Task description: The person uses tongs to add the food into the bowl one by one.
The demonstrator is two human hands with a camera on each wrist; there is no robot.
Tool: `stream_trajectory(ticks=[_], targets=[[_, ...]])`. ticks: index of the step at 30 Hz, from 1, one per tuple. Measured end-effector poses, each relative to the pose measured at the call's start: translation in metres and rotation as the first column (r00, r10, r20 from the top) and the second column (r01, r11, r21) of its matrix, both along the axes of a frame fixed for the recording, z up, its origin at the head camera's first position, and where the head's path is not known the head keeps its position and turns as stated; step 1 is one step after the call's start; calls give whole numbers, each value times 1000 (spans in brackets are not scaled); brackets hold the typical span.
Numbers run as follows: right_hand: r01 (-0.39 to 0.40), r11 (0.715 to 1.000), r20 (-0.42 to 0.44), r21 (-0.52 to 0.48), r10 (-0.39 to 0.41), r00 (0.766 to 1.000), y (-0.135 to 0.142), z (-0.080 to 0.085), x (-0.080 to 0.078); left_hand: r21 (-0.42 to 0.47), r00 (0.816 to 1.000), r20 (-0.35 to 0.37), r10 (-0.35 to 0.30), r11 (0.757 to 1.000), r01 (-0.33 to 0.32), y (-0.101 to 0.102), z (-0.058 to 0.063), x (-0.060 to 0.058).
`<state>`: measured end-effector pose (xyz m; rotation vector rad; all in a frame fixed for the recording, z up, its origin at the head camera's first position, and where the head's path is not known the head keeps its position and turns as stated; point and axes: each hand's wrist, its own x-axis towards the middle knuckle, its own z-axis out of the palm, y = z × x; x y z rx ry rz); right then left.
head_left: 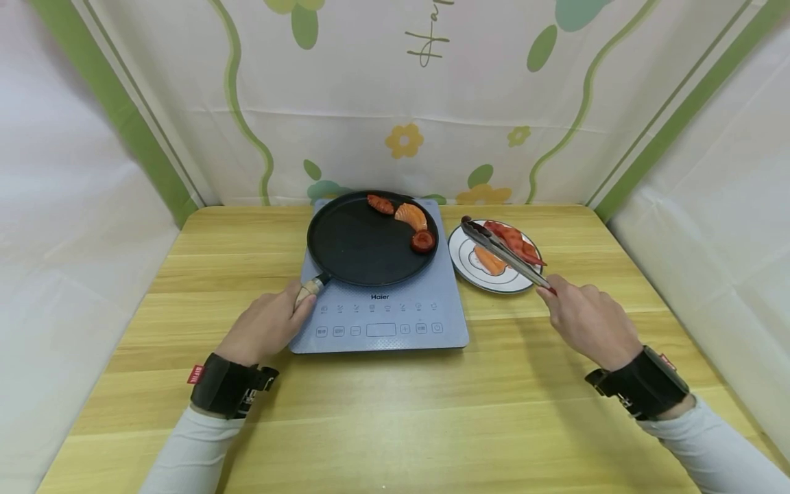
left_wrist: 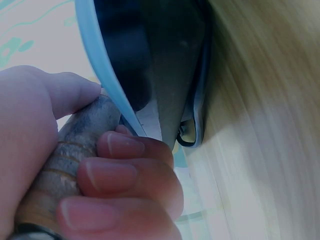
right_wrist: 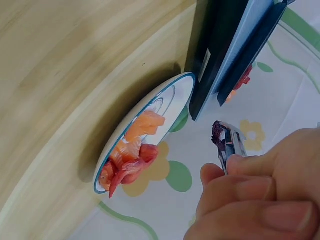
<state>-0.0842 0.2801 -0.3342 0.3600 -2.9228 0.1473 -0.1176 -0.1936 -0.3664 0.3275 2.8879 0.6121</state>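
Observation:
My left hand (head_left: 265,324) grips the wooden handle (left_wrist: 80,145) of a flat black frying pan (head_left: 358,243). Toward the pan's right edge lie an orange salmon piece (head_left: 410,217), a scored reddish piece (head_left: 380,204) and a round dark-red piece (head_left: 422,241). Metal tongs (head_left: 509,257) are held in my right hand (head_left: 592,322), their dark tips above the plate's far left rim. Whether the tips pinch anything I cannot tell. On the white blue-rimmed plate (head_left: 463,266) below rest salmon (head_left: 489,261) and red meat-like strips (head_left: 515,240).
Under the pan is a grey-blue induction cooker (head_left: 455,329) with a touch panel at its front. The plate stands close by its right side. A wooden table (head_left: 395,418) carries everything, and patterned white cloth (head_left: 352,82) encloses the back and sides.

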Motion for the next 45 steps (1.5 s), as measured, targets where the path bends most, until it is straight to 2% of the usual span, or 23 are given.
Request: stream_trajectory(ticks=[8,16,30,39,45], targets=[[-36,999,-22,-5,36,999,-5,2,2,6,1000,-1,1,1000,-1,0,0,0],[-11,1000,26,-15,11,1000,-9,6,3,7,1000,0,3,1000,-3,0,0,1],[-28,999,52,-22,29,998,-18,12,4,12,1000,2,2,1000,-2,-1,1,1],[-65,998,-8,-22,64,998,-24,12,-1,13,1000,5,2,1000,-2,-1,0,1],[-76,997,0,-22,76,997,-30,14,-4,9,1000,7,3,1000,-3,-1,0,0]])
